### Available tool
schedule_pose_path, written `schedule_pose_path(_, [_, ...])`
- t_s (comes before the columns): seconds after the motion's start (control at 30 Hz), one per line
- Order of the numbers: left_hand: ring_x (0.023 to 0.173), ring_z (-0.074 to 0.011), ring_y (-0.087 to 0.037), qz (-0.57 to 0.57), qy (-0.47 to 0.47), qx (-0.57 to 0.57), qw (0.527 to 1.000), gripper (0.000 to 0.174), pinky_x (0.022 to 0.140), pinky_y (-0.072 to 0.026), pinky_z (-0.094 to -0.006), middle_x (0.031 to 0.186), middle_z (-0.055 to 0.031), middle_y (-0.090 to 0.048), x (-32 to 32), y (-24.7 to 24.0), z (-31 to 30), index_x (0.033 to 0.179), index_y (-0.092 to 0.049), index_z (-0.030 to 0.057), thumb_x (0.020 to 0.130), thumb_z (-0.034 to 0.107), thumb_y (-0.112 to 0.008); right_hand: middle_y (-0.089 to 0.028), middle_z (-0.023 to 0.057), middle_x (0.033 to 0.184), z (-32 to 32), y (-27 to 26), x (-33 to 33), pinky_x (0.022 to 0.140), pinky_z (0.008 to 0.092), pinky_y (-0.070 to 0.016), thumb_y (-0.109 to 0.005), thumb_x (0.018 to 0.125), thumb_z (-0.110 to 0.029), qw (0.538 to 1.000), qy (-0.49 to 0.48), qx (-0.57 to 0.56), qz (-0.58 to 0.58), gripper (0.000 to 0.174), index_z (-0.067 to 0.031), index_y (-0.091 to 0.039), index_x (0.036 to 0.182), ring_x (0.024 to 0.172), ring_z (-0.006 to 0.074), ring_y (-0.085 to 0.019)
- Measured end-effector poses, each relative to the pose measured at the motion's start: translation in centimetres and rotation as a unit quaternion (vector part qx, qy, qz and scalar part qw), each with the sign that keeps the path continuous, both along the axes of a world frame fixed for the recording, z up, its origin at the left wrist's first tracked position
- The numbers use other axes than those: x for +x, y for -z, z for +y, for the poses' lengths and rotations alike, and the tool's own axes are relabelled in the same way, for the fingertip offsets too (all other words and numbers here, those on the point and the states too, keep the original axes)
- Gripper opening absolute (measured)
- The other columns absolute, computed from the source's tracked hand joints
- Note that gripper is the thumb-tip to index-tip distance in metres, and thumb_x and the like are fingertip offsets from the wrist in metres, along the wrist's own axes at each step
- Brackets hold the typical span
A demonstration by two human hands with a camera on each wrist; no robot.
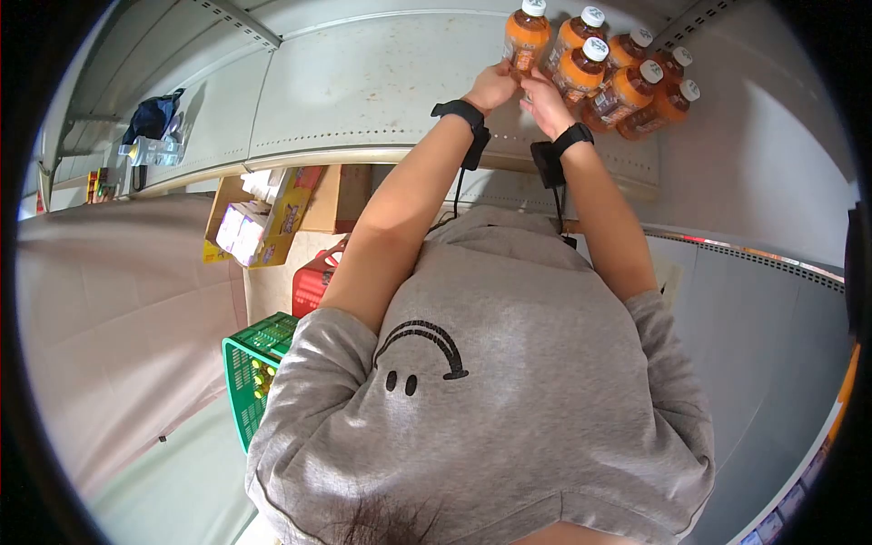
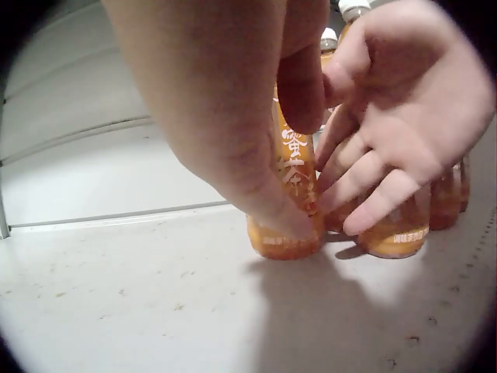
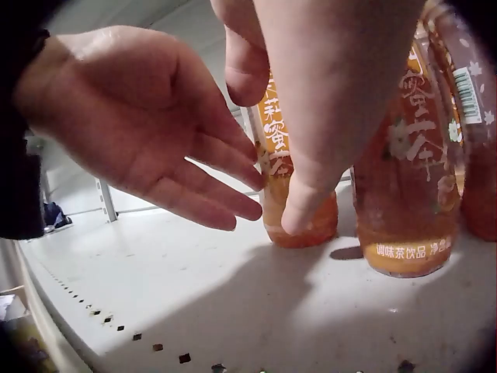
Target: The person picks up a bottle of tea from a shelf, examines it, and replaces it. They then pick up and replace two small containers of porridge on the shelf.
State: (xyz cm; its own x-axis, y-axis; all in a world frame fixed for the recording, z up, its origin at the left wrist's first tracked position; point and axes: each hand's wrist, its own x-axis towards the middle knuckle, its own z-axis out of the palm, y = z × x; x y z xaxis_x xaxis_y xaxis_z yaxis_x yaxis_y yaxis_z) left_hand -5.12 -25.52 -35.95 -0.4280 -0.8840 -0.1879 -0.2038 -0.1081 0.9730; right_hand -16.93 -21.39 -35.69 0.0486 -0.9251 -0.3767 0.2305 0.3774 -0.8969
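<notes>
An orange honey tea bottle (image 1: 527, 39) with a white cap stands upright on the grey metal shelf (image 1: 372, 77), at the left end of a group. My left hand (image 1: 491, 88) is at its left side; in the right wrist view the left hand's fingers (image 3: 206, 183) extend, fingertips right at the bottle. From the other side my right hand (image 1: 547, 107) reaches to the same bottle, its palm facing it and its fingers mostly straight in the left wrist view. The hands partly hide the label. Several similar bottles (image 1: 623, 93) stand close on the right.
A side wall (image 1: 745, 118) rises beyond the bottles. Farther left on the shelf lie a clear plastic bottle (image 1: 154, 152) and a dark blue bag (image 1: 153, 115). Below the shelf are an open carton (image 1: 283, 218), a red basket (image 1: 312, 286) and a green basket (image 1: 238, 381).
</notes>
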Motion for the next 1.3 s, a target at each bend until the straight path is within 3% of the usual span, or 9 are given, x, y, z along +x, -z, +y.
schedule_pose_path(0.2, [0.071,-0.0066,-0.045,-0.021,0.005,0.006,1.0,0.046,0.055,-0.0385,-0.0202,0.091,-0.0003,-0.054,-0.1,0.6,-0.9,0.125,-0.042,0.0085,0.08,0.017,-0.047,-0.037,-0.0025,0.121,-0.5,0.1,-0.1,0.094,0.0398,-0.0234,-0.044,0.083,-0.017,1.0,-0.008,-0.002,0.009,0.059,-0.0149,-0.018,0.135,0.111,0.0113,-0.032])
schedule_pose_path(0.27, [0.095,-0.0237,-0.055,-0.014,0.001,-0.02,1.0,0.04,0.082,-0.0399,-0.0288,0.1,-0.0144,-0.06,0.0,0.9,-1.0,0.112,-0.049,0.0008,0.076,0.018,-0.051,-0.037,-0.0023,0.121,-0.4,-0.3,0.0,0.094,0.0401,-0.024,-0.044,0.083,-0.018,1.0,-0.022,-0.01,0.015,0.059,-0.0148,-0.017,0.135,0.111,0.0114,-0.033])
schedule_pose_path(0.5, [0.095,-0.0257,-0.055,-0.042,-0.001,-0.019,0.999,0.041,0.081,-0.0406,-0.0303,0.1,-0.016,-0.059,-0.2,0.9,-1.3,0.113,-0.049,0.0015,0.076,0.018,-0.051,-0.037,-0.0017,0.121,-0.7,0.0,0.1,0.094,0.0401,-0.0246,-0.044,0.084,-0.02,1.0,0.005,-0.01,0.027,0.058,-0.0158,-0.018,0.135,0.11,0.0124,-0.033])
schedule_pose_path(0.6, [0.062,-0.0066,-0.041,0.017,0.019,-0.017,1.0,0.042,0.05,-0.0375,-0.0209,0.081,0.0022,-0.052,0.0,0.5,-0.8,0.121,-0.046,0.0109,0.08,0.017,-0.047,-0.04,-0.0008,0.12,-1.1,0.9,0.3,0.093,0.0366,-0.0275,-0.045,0.084,-0.021,0.996,0.02,-0.007,0.087,0.053,-0.0154,-0.026,0.133,0.11,0.013,-0.036])
schedule_pose_path(0.77, [0.069,-0.0263,-0.061,-0.183,0.001,-0.159,0.97,0.036,0.063,-0.0468,-0.0332,0.078,-0.0162,-0.063,0.6,-2.7,2.3,0.107,-0.057,0.0059,0.076,0.024,-0.05,-0.059,0.0132,0.102,1.2,-0.8,1.0,0.079,0.0293,-0.0412,-0.049,0.08,-0.023,0.963,0.059,-0.102,0.243,0.035,-0.0071,-0.053,0.111,0.093,0.0203,-0.055])
schedule_pose_path(0.83, [0.085,-0.0398,-0.056,-0.235,-0.004,-0.192,0.953,0.037,0.077,-0.0454,-0.0405,0.087,-0.0266,-0.058,1.1,-5.7,4.9,0.102,-0.059,0.002,0.074,0.026,-0.052,-0.063,0.0135,0.079,3.4,-3.8,1.4,0.068,0.0314,-0.0463,-0.05,0.079,-0.018,0.877,0.115,-0.163,0.437,0.025,-0.0038,-0.061,0.096,0.074,0.0237,-0.061])
schedule_pose_path(1.03, [0.065,-0.0358,-0.059,-0.189,0.104,-0.279,0.936,0.026,0.06,-0.0472,-0.0441,0.068,-0.0202,-0.059,1.5,-15.5,12.9,0.069,-0.062,0.0009,0.072,0.025,-0.051,-0.062,0.0079,0.077,8.2,-14.3,2.7,0.061,0.027,-0.0458,-0.053,0.073,-0.001,0.744,0.305,-0.455,0.384,0.018,-0.0066,-0.063,0.087,0.068,0.0173,-0.059])
schedule_pose_path(1.23, [0.086,-0.0286,-0.056,-0.035,0.043,-0.533,0.844,0.022,0.08,-0.0436,-0.0383,0.088,-0.0125,-0.059,1.7,-21.9,17.7,0.082,-0.057,0.0007,0.068,0.017,-0.058,-0.055,0.0098,0.066,16.9,-25.3,2.6,0.052,0.0258,-0.0429,-0.032,0.088,-0.018,0.598,0.204,-0.614,0.474,0.028,0.0003,-0.052,0.084,0.058,0.017,-0.052])
schedule_pose_path(1.3, [0.086,-0.0243,-0.055,-0.021,0.022,-0.563,0.826,0.026,0.083,-0.0405,-0.0441,0.086,-0.0126,-0.059,1.6,-23.2,19.5,0.08,-0.061,-0.0007,0.065,0.019,-0.053,-0.051,0.0082,0.061,18.7,-26.8,2.5,0.049,0.0241,-0.0401,-0.029,0.087,-0.023,0.64,0.132,-0.727,0.213,0.028,-0.0033,-0.048,0.082,0.053,0.0183,-0.048])
